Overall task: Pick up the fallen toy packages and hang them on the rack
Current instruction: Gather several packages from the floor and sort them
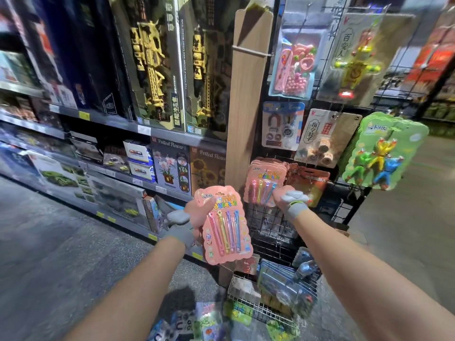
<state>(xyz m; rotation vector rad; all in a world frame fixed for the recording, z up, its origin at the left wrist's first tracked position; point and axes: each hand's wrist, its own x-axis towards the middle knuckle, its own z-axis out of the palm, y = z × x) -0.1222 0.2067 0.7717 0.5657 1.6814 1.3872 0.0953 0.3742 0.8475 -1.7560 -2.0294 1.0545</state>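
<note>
My left hand (190, 221), in a grey and orange glove, is shut on a pink bubble-wand package (225, 226) held upright in front of the wire rack (273, 232). My right hand (288, 199) reaches to the rack, fingers closed at the lower edge of a stack of matching pink packages (263, 179) that hangs on a hook. Several fallen packages (197, 323) lie on the floor below, between my forearms.
Other toy packs hang on the rack: green figure cards (384, 151) at the right, pink beads (295, 67) above. A wire basket (268, 306) with toys sits at the rack's foot. Shelves of boxed sets (152, 70) run along the left; a wooden board (248, 99) stands between.
</note>
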